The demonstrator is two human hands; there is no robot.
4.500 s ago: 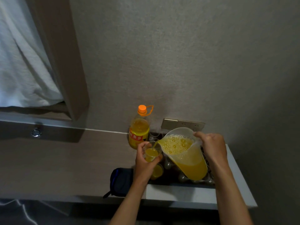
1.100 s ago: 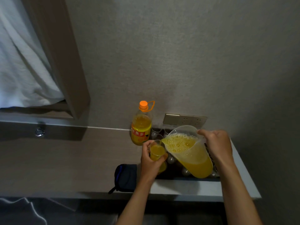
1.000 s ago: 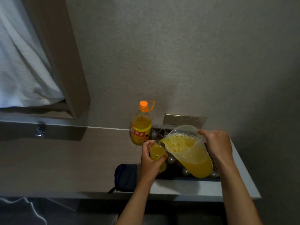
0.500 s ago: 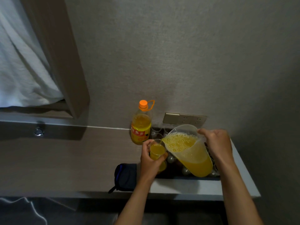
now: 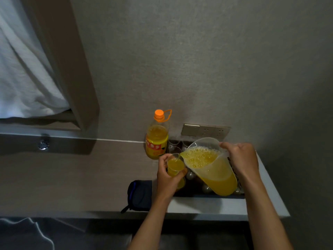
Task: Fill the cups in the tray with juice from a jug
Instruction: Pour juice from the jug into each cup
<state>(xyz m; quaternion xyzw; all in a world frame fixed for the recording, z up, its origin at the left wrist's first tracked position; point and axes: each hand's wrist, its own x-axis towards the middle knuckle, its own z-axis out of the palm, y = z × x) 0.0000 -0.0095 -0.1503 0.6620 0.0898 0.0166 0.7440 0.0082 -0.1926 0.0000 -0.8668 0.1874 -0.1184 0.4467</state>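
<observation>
Head view shows us a matte grey-brown surface (image 5: 72, 177) with a pale right end, set against a finely textured grey wall (image 5: 198, 60) carrying a brushed-metal socket plate (image 5: 205, 130); a white curtain (image 5: 23, 78) hangs at upper left. Our right hand (image 5: 240, 160) grips the handle side of a translucent plastic jug (image 5: 210, 166), tilted leftward, its foamy orange juice reaching the spout. Our left hand (image 5: 168, 175) curls round a clear cup (image 5: 175, 164) just under that spout, partly filled, above the dark tray (image 5: 207, 194) where other clear cups sit. An orange-capped juice bottle (image 5: 156, 136) stands upright behind; a dark soft pouch (image 5: 139, 194) lies beside the tray.
</observation>
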